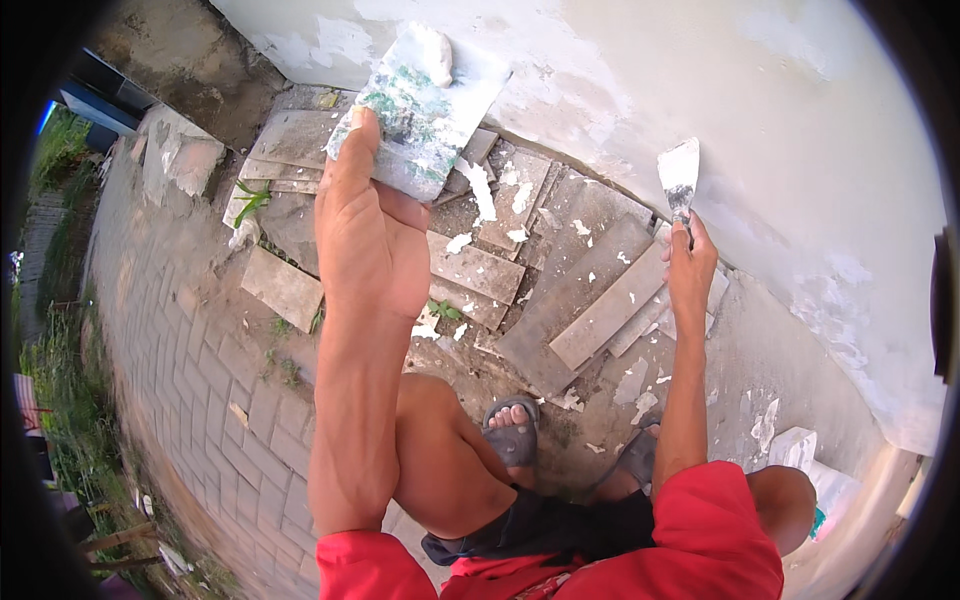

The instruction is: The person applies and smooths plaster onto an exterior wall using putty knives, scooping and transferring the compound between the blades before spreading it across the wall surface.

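Observation:
My left hand point(368, 235) is raised and grips a flat, paint-stained board point(425, 110) by its lower edge. A lump of white putty point(433, 52) sits on the board's top corner. My right hand point(690, 265) holds a putty knife point(679, 178) by its handle, the white-smeared blade pointing up and resting against the pale plastered wall point(780, 130). I am crouching, and my knees and sandalled feet point(512, 428) show below.
Loose grey tiles and planks point(590, 300) with white putty spatters lie along the foot of the wall. Paving bricks point(190, 340) run to the left, with grass beyond. A white bag point(800, 450) lies at the lower right by the wall.

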Demonstrator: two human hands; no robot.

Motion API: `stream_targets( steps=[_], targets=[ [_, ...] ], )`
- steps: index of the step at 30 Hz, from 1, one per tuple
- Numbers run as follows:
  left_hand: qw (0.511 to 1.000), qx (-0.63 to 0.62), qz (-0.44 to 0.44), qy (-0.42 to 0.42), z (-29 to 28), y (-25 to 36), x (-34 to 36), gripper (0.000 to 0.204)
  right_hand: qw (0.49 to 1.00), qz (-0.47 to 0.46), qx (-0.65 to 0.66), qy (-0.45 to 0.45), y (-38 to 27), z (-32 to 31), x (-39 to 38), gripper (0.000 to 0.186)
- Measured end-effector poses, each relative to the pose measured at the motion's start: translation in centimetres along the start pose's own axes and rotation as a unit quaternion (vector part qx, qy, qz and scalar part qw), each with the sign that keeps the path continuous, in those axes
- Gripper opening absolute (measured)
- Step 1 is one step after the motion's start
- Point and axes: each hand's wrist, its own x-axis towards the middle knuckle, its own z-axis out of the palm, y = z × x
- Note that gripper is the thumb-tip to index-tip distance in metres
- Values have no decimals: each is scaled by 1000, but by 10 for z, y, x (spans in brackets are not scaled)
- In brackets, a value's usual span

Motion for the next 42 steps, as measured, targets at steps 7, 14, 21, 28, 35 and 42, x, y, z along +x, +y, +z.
stream_targets(
  steps=[7, 14, 21, 28, 35, 42],
  targets=[
    [979, 198, 39, 3, 1, -17, 5, 25, 953, -216, -72, -198, -104, -38, -22, 36],
    [902, 412, 91, -94, 15, -19, -8, 33, 873, -390, -236, -176, -147, -38, -29, 36],
    [808, 530, 160, -203, 16, -18, -17, 27, 924, -348, -86, -136, -123, -45, -29, 38],
    [784, 603, 30, -142, 27, -8, -22, 33, 923, -380, -32, -55, -100, -55, -27, 36],
    [948, 235, -115, -181, -8, -23, 8, 33, 867, -79, 209, -446, -90, -63, 3, 53],
    [964, 146, -116, -189, -15, -15, 18, 31, 828, 3, 259, -497, -56, -56, 35, 41]
  ],
)
